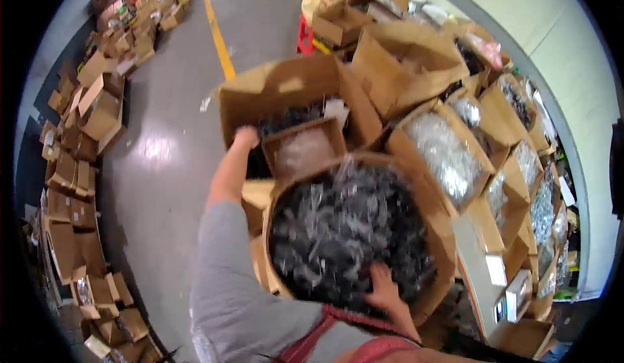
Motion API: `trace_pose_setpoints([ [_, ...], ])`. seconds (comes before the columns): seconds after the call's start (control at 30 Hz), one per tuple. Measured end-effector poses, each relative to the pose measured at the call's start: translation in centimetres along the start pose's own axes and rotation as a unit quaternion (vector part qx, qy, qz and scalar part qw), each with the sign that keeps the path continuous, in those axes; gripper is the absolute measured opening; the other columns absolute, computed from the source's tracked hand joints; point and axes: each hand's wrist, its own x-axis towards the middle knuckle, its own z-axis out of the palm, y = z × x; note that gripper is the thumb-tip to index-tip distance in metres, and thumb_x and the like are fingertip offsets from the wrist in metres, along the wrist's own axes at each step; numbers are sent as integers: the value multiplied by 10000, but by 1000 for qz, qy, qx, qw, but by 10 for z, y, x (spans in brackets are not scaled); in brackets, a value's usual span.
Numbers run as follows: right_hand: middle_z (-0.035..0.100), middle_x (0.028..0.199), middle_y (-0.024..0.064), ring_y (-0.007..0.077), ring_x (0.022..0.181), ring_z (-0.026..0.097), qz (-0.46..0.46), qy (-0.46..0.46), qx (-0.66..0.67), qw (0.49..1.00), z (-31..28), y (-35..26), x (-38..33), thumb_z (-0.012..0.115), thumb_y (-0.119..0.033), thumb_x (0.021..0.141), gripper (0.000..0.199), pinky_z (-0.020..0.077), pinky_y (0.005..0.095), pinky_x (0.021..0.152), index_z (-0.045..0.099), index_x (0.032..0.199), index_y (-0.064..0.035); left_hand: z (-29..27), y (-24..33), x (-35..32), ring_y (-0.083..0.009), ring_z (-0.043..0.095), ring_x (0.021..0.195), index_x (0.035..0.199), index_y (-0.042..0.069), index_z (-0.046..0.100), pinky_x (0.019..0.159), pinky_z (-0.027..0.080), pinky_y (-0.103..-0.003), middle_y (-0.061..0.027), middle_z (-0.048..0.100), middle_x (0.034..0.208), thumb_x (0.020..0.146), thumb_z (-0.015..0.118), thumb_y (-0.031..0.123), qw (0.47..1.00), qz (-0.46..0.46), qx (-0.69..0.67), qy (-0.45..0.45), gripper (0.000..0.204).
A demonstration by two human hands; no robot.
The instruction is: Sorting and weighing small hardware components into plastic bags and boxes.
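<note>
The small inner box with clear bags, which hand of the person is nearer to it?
Left. The left hand reaches just beside the small inner box, at its left edge. The right hand rests far below it, on the dark parts in the nearest big carton.

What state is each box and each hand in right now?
Near cardboard box: open, heaped with small dark bagged parts.
Far cardboard box: open, flaps up, partly filled with dark parts.
Small inner box: open, holds clear bags.
Boxes of silvery bagged parts: open, full.
Left hand: gripping the far box's edge.
Right hand: resting on the heap, fingers spread.
</note>
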Motion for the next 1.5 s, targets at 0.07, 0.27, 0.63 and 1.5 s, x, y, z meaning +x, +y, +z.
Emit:
trace_pose_setpoints([
  [0.07,371,1431,118,383,1391,227,-41,14,25,999,25,7,0,751,-402,598,877,439,544,959,396,1344,-107,49,-76,37,-297,533,1217,1260,102,594,929,493,-446,-122,560,1315,806,646,269,994,-110,3,-18,487],
  [0.27,406,1362,109,459,1308,235,2,34,159,987,55,28,15,607,-752,601,891,232,629,1017,482,1238,-142,90,-38,82,-272,535,1218,1239,126,618,941,486,-389,-94,513,1377,825,621,361,993,-105,-27,-50,476],
  [0.63,498,1293,40,348,1245,364,-100,83,131,983,63,53,27,569,-585,716,544,263,495,1044,612,1065,-170,89,-61,89,-255,593,1137,1112,98,684,962,467,-377,-124,606,1248,585,768,371,985,-139,-86,-54,599],
  [1.5,519,1132,189,408,1024,554,-96,14,49,994,-13,6,-55,676,-405,747,531,484,502,847,537,1156,-96,-90,77,-309,-444,516,1133,1175,93,532,666,561,-407,-259,393,1376,657,548,143,269,379,-792,-396,521],
])
